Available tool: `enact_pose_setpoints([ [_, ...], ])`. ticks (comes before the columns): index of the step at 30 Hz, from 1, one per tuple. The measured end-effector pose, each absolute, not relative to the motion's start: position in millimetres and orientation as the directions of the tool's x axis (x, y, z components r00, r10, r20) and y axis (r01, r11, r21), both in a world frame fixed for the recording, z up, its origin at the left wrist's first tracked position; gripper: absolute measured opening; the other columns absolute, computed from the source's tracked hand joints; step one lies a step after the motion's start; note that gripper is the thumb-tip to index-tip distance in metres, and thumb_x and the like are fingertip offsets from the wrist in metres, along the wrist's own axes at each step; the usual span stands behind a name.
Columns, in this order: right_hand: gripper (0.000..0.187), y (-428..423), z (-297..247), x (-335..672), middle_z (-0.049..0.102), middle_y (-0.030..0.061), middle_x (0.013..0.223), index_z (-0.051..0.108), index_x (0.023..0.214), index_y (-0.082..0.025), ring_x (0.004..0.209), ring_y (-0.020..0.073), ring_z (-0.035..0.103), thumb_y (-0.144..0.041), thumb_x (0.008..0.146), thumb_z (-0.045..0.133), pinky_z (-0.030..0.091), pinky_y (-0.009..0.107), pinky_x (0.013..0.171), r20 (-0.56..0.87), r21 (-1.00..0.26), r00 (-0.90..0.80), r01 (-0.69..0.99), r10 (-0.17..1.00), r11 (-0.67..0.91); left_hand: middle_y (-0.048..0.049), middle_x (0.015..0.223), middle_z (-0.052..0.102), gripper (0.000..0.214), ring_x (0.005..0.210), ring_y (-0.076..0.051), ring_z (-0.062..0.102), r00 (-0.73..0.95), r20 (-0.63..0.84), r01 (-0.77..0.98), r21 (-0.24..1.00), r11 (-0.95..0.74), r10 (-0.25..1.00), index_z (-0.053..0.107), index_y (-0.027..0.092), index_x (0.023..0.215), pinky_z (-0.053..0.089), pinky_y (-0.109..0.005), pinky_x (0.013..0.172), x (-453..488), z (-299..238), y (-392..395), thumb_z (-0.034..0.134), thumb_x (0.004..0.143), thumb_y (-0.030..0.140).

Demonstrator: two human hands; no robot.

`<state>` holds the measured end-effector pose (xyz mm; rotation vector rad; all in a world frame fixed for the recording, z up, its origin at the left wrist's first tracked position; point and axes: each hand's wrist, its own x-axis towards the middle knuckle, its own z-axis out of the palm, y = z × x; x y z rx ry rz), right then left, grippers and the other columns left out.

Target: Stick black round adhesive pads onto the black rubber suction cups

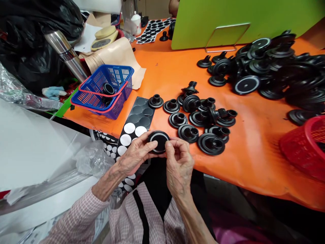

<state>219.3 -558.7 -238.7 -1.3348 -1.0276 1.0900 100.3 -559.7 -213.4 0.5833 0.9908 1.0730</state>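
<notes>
Between my two hands, just off the table's front edge, is a round black disc part [160, 144] with a pale ring on its upturned face. My left hand [135, 149] grips its left side, thumb lying on the face. At the right rim, the thumb and fingers of my right hand [179, 157] pinch its edge. Left of the disc lies a sheet of round stickers [137, 119], dark at the far end, with white circles nearer me. Just beyond my right hand, several black disc parts with stems [188, 133] are gathered on the orange table [243, 135].
A blue basket [101, 76] holding black parts stands at left, near a steel flask [67, 56]. A large heap of black parts [264, 64] covers the back right, before a green board [228, 20]. A red basket [302, 145] sits at the right edge.
</notes>
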Motion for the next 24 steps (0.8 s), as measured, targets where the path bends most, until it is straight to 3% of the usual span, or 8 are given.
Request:
enact_pose_setpoints([
  [6, 0.014, -560, -247, 214, 0.055, 0.0067, 0.095, 0.052, 0.082, -0.022, 0.097, 0.0205, 0.056, -0.032, 0.091, 0.052, 0.049, 0.036, 0.079, 0.176, -0.965, 0.209, 0.228, 0.962, 0.127, -0.0074, 0.116, 0.066, 0.034, 0.103, -0.023, 0.064, 0.077, -0.391, -0.452, 0.806, 0.382, 0.917, 0.064, 0.020, 0.112, 0.054, -0.038, 0.089, 100, -218, -561, 0.071, 0.079, 0.027],
  [13, 0.009, -561, -252, 209, 0.058, 0.0076, 0.094, 0.048, 0.085, -0.023, 0.095, 0.0203, 0.057, -0.023, 0.094, 0.047, 0.048, 0.039, 0.083, 0.413, -0.822, 0.138, 0.483, 0.900, 0.303, -0.0066, 0.119, 0.064, 0.034, 0.106, -0.022, 0.062, 0.024, -0.367, -0.440, 0.831, 0.340, 0.930, 0.063, 0.020, 0.114, 0.055, -0.034, 0.087, 97, -225, -565, 0.069, 0.081, 0.026],
  [19, 0.008, -562, -253, 204, 0.058, 0.0078, 0.092, 0.048, 0.086, -0.022, 0.091, 0.0201, 0.058, -0.027, 0.093, 0.048, 0.049, 0.038, 0.080, 0.364, -0.853, 0.142, 0.449, 0.921, 0.268, -0.0058, 0.117, 0.064, 0.034, 0.107, -0.022, 0.062, -0.002, -0.375, -0.460, 0.824, 0.332, 0.927, 0.064, 0.021, 0.112, 0.055, -0.035, 0.088, 94, -226, -567, 0.071, 0.079, 0.026],
  [22, 0.019, -563, -251, 208, 0.058, 0.0078, 0.097, 0.051, 0.099, -0.021, 0.086, 0.0195, 0.059, -0.036, 0.089, 0.055, 0.051, 0.037, 0.078, 0.203, -0.939, 0.190, 0.316, 0.961, 0.136, -0.0063, 0.116, 0.065, 0.035, 0.106, -0.023, 0.062, -0.010, -0.375, -0.476, 0.817, 0.326, 0.927, 0.064, 0.020, 0.112, 0.055, -0.035, 0.087, 93, -224, -571, 0.072, 0.078, 0.026],
  [24, 0.026, -561, -246, 213, 0.061, 0.0071, 0.094, 0.055, 0.097, -0.020, 0.082, 0.0198, 0.060, -0.044, 0.086, 0.058, 0.051, 0.037, 0.075, 0.063, -0.971, 0.119, 0.236, 0.991, 0.033, -0.0065, 0.115, 0.065, 0.036, 0.102, -0.022, 0.063, -0.008, -0.362, -0.457, 0.831, 0.319, 0.932, 0.064, 0.021, 0.113, 0.056, -0.034, 0.083, 90, -222, -574, 0.071, 0.079, 0.030],
])
